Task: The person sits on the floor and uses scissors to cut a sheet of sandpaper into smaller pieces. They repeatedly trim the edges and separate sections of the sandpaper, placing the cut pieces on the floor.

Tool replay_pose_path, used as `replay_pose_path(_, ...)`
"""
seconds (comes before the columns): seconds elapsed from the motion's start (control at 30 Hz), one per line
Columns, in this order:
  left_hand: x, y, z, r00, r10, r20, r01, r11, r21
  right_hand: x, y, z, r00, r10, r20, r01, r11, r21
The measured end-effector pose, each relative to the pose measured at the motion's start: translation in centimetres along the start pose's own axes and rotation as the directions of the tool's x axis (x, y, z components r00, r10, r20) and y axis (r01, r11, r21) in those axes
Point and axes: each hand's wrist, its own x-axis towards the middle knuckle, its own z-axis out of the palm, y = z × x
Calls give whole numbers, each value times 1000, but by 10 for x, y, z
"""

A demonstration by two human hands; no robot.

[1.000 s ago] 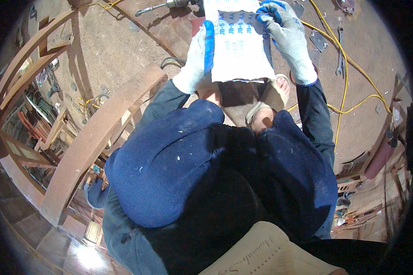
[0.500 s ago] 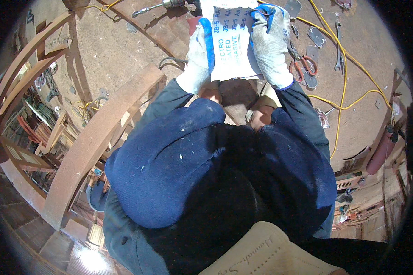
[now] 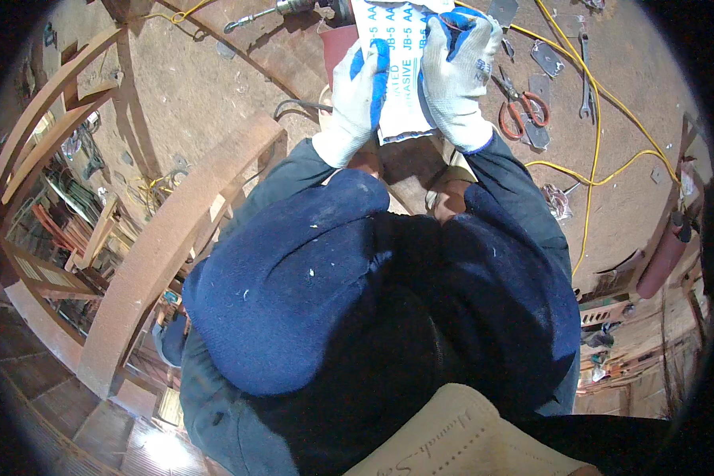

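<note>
Before my knees I hold a sheet of sandpaper [image 3: 405, 87], its white back with blue print facing up. My left hand [image 3: 355, 103], in a white glove with blue coating, is closed on the sheet's left side, thumb on top. A reddish-brown flap [image 3: 338, 51] shows beyond that hand. My right hand [image 3: 460, 83], gloved alike, is closed around the right edge near the top, its fingers curled. The sheet's lower edge looks uneven. Its far end runs out of the picture, and the fingers beneath it are hidden.
Right of my right hand lie red-handled scissors [image 3: 523, 111], flat grey plates [image 3: 547, 59], a wrench [image 3: 585, 83] and a yellow cord [image 3: 594, 151]. A power drill [image 3: 293, 6] lies at the far left. A curved wooden piece [image 3: 174, 214] stands at my left.
My left hand has moved right, toward my right hand, and the white face between them looks narrower. More of the reddish-brown flap shows at the left. My right hand has shifted slightly left.
</note>
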Motion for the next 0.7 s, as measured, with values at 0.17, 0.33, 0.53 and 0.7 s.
replay_pose_path(0.17, 11, -20, -29, 991, -78, 112, 101, 972, -214, 9, -13, -10, 991, 135, 23, -130, 867, 480)
replay_pose_path(0.33, 15, 6, -30, 994, -26, 108, 30, 999, -42, 13, 25, -39, 495, 340, 799, -641, 764, 72)
replay_pose_path(0.53, 18, -1, -22, 996, -63, 70, 72, 986, -148, -12, 22, -48, 939, -222, 262, 216, 975, 52)
replay_pose_path(0.7, 21, 0, -30, 978, -130, 163, 170, 949, -265, -9, 17, -44, 577, -713, 398, 705, 681, 196)
